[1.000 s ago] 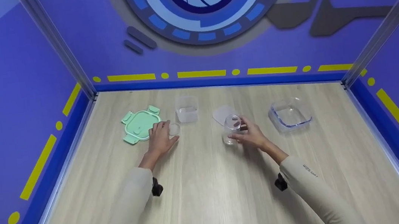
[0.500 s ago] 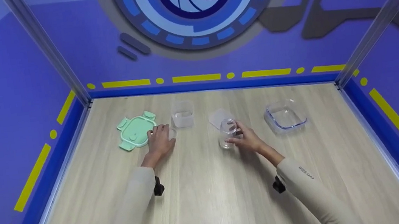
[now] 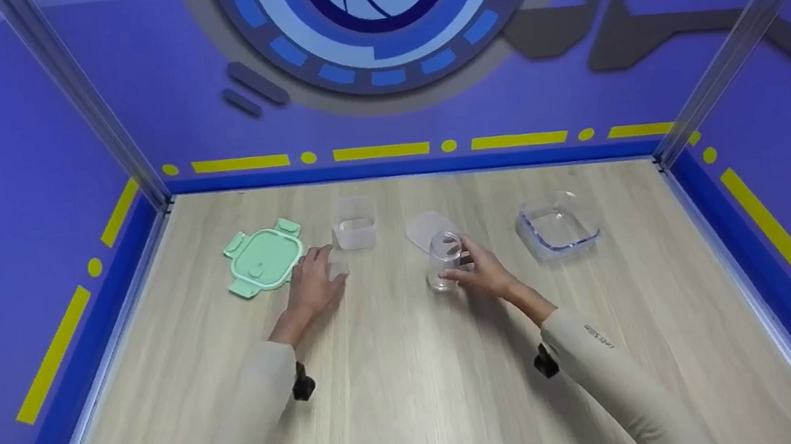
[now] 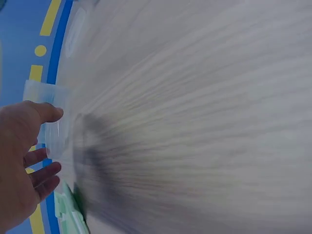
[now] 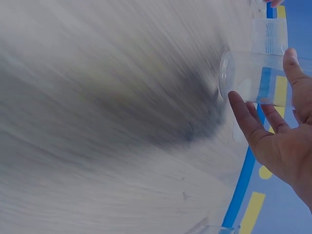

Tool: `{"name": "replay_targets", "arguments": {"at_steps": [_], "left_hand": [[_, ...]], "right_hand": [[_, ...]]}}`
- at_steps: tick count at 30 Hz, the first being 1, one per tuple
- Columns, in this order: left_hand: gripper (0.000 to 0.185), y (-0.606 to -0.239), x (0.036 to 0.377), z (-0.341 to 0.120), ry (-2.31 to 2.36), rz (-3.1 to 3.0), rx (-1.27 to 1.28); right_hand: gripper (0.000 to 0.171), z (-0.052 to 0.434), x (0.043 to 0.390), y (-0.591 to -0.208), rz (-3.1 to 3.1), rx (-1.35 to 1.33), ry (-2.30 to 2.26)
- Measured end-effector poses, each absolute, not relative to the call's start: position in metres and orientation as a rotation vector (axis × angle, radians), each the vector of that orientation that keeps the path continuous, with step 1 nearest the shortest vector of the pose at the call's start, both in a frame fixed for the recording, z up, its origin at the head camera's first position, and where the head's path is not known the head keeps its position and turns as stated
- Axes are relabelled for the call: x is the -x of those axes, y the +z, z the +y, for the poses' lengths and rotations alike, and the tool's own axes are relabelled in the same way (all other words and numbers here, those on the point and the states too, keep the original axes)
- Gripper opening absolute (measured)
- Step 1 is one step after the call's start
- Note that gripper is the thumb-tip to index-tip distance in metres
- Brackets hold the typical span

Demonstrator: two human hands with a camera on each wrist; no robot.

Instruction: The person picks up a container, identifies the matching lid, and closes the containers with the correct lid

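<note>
Wood tabletop (image 3: 417,400): right hand (image 3: 481,273) grips one clear jar (image 3: 443,259); left hand (image 3: 313,286) fingers around one small cup (image 3: 337,262).

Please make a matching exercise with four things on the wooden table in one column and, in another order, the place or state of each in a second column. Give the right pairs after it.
Things
1. green lid
2. clear round jar
3. square glass dish
4. small clear cup

Places or states
A. farthest right, touched by no hand
B. held upright by the right hand
C. farthest left, lying flat with its clips spread
D. at the fingertips of the left hand

Pairs: 1-C, 2-B, 3-A, 4-D
</note>
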State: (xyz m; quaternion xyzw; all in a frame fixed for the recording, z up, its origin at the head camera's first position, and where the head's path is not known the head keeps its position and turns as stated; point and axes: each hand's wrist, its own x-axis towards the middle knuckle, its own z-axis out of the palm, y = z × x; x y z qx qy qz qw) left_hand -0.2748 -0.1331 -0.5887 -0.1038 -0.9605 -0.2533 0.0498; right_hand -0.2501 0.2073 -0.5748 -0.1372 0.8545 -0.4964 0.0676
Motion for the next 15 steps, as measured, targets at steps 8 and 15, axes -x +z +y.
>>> {"name": "replay_targets", "arguments": {"at_steps": [8,15], "left_hand": [[0.058,-0.564,0.255,-0.135,-0.842,-2.792,0.458],[0.055,-0.543,0.229,-0.135,-0.834,-2.625,0.592]], "right_hand": [[0.065,0.207,0.248,-0.571,2.583,0.374,-1.518],[0.066,0.209,0.244,-0.565,2.471,0.369,-1.504]]}}
